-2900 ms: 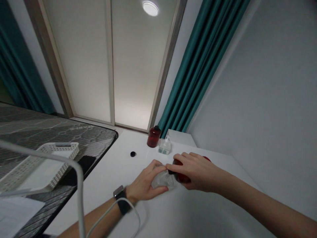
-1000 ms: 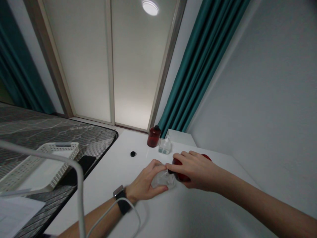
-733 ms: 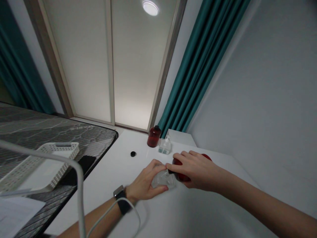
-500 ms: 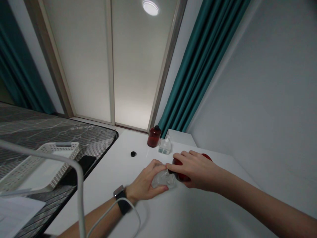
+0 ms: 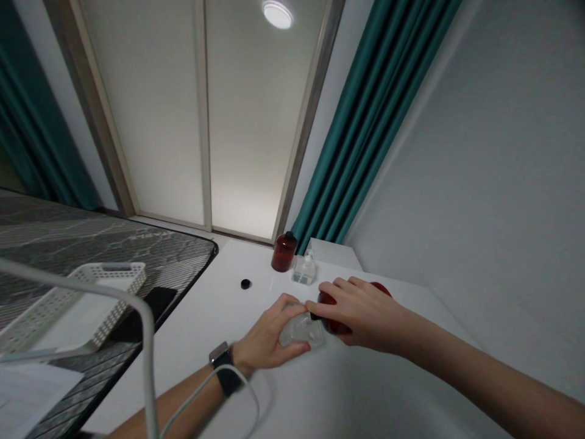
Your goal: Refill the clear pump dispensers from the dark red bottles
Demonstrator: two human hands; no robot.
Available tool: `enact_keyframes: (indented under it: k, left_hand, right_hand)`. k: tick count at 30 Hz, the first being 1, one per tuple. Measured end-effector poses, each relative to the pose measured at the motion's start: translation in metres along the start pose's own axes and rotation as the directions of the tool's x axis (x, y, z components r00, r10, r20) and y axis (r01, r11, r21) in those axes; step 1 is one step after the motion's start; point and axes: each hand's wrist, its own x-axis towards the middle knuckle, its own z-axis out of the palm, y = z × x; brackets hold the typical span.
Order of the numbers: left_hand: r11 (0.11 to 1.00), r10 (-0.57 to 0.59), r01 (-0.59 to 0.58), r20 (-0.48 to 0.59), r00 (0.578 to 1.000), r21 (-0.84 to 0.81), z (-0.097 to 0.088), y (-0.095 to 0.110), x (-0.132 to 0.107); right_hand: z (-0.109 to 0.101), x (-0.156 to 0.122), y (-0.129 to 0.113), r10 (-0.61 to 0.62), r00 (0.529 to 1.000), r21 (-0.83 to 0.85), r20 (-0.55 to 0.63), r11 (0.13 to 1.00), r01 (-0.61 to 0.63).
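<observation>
White tabletop (image 5: 192, 360) carries a black cap (image 5: 245, 283) at 11 o'clock and a dark red bottle (image 5: 284, 252) at 12 o'clock. At 6 o'clock, the left hand (image 5: 269, 332) closes around a clear bottle (image 5: 299, 333), which is judged light and slippery and best held by its body; the right hand (image 5: 365, 317) curls over a glossy red container (image 5: 336, 327).
</observation>
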Motion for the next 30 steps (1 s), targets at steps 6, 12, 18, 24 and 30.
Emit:
enact_keyframes:
  k: [6,12,18,24,30]
  left_hand:
    - [1.000,-0.004,0.004,-0.005,1.000,0.009,-0.0010,0.0025,0.0011]
    - [1.000,-0.001,0.001,-0.002,1.000,0.004,-0.0009,0.0020,0.0011]
    - [1.000,-0.002,0.002,-0.004,1.000,0.003,-0.0012,0.0030,0.0018]
    - [1.000,-0.005,0.005,-0.011,1.000,0.004,-0.0017,0.0046,0.0023]
    - [1.000,-0.009,0.009,-0.016,1.000,0.012,-0.0016,0.0036,0.0015]
  right_hand:
    - [0.0004,0.0000,0.0004,-0.001,1.000,0.001,-0.012,1.000,0.001]
    - [-0.0019,-0.0010,-0.0006,0.000,1.000,-0.001,-0.005,1.000,0.000]
    - [-0.0035,-0.0005,-0.0006,-0.001,1.000,0.016,0.001,1.000,0.001]
    - [-0.0053,-0.0006,-0.0010,-0.005,1.000,0.012,-0.011,1.000,0.005]
    - [-0.0043,-0.0002,-0.0010,-0.005,1.000,0.007,-0.010,1.000,0.005]
